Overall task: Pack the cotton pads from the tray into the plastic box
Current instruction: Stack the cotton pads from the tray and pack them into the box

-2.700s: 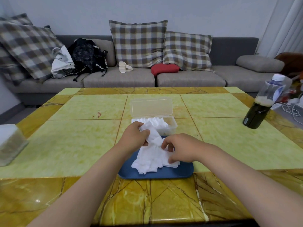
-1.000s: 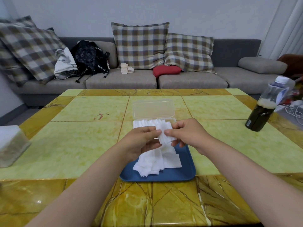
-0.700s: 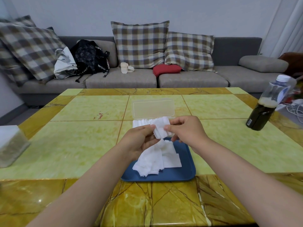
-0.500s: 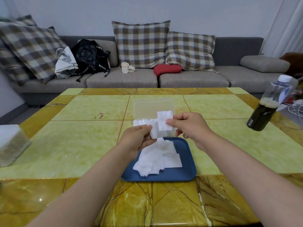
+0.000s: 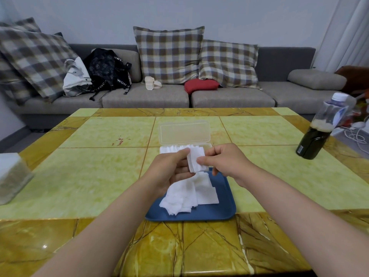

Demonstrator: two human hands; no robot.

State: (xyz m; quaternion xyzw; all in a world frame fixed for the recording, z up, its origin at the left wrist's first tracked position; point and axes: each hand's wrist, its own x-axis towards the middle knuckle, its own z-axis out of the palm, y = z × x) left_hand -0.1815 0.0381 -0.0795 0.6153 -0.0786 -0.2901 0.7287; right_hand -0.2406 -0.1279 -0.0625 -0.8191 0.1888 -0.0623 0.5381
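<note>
Both my left hand [image 5: 169,168] and right hand [image 5: 221,160] pinch a small stack of cotton pads [image 5: 196,159], which next needs sliding upright into the plastic box [image 5: 184,134].

plastic box [image 5: 184,135] mouth open upward | bottle [image 5: 316,136] well right | white container [image 5: 12,176] far left

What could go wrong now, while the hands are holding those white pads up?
The little stack of cotton pads is only pinched between the left hand and right hand, so some might slip and fall. The plastic box already looks nearly full of packed pads, so squeezing these in might crumple them or push others out.
</note>
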